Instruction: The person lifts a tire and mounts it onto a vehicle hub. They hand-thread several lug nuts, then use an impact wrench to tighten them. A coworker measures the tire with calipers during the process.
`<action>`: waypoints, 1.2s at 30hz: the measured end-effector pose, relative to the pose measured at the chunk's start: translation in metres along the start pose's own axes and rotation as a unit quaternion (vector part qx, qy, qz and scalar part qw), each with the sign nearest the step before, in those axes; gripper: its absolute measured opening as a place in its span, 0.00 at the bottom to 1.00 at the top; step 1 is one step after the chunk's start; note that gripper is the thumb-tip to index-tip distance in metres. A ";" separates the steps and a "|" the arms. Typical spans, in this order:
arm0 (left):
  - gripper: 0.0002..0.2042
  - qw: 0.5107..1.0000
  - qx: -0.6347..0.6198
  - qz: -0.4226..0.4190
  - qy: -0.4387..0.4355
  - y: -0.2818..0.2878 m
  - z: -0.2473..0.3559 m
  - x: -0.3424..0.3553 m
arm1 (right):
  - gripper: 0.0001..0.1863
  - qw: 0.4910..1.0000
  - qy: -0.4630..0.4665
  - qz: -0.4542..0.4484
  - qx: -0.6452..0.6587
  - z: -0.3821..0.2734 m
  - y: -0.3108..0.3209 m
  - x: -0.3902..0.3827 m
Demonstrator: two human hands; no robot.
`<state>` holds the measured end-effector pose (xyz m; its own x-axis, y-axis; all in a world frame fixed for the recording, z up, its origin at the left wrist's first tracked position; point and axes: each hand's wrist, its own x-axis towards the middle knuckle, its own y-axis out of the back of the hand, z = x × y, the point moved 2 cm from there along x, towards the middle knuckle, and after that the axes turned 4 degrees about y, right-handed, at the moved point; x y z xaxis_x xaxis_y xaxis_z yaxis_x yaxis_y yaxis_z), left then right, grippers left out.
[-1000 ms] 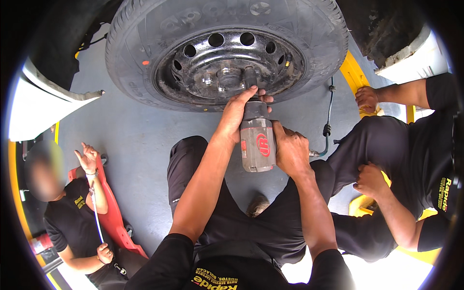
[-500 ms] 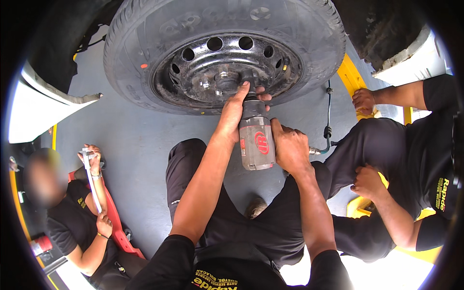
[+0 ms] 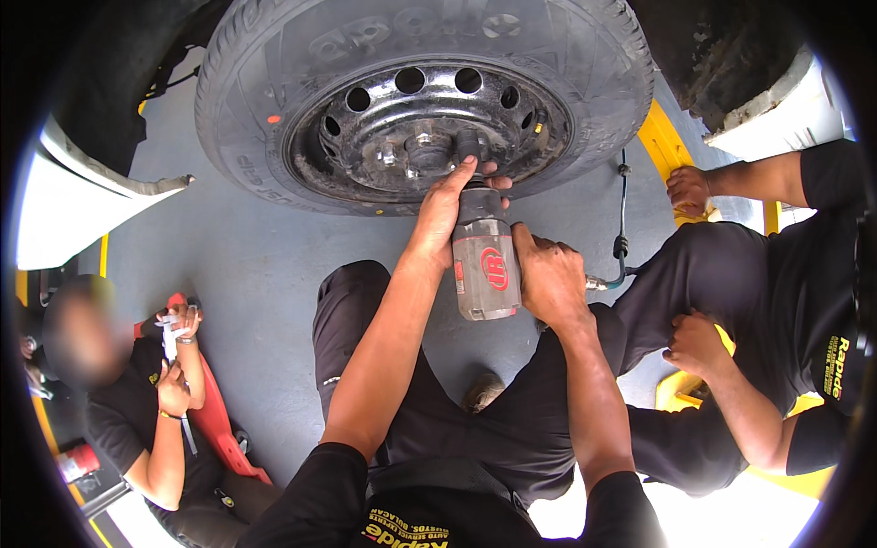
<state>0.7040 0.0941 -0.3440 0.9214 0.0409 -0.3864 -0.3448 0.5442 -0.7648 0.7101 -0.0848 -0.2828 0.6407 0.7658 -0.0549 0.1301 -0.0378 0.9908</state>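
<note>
A grey and black impact wrench points up at the black steel wheel, its socket on the right side of the hub among the lug nuts. My left hand is wrapped round the wrench's nose just below the socket, thumb laid along it. At the wrench's rear, my right hand grips the handle, which is mostly hidden behind the fingers. An air hose fitting comes out beside that hand. The tyre surrounds the wheel above both hands.
On the right, a co-worker crouches with one hand on a yellow post. Another at left holds a white caliper-like tool by a red floor jack. An air hose hangs right of the tyre.
The wheel has turned slightly, its printed markings shifting, while my hands and the impact wrench stay nearly in place. The left co-worker has lowered one hand and tilted the white tool.
</note>
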 end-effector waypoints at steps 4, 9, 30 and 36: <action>0.24 1.000 0.010 0.009 0.009 -0.001 -0.002 -0.005 | 0.22 1.000 -0.005 0.010 0.006 -0.001 -0.001 -0.007; 0.24 1.000 0.014 -0.007 0.002 0.000 -0.003 -0.006 | 0.23 1.000 -0.010 0.018 0.020 0.000 -0.008 -0.010; 0.22 1.000 0.008 0.008 -0.009 -0.006 -0.002 -0.001 | 0.20 1.000 0.004 0.008 0.002 0.005 -0.001 -0.004; 0.21 1.000 -0.009 0.020 -0.001 -0.004 -0.003 -0.003 | 0.21 1.000 0.005 0.001 -0.013 0.003 0.001 -0.004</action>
<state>0.7018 0.0889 -0.3411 0.9069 0.0650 -0.4162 -0.3856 0.5261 -0.7580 0.7102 -0.0899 -0.2823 0.6328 0.7725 -0.0526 0.1098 -0.0222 0.9937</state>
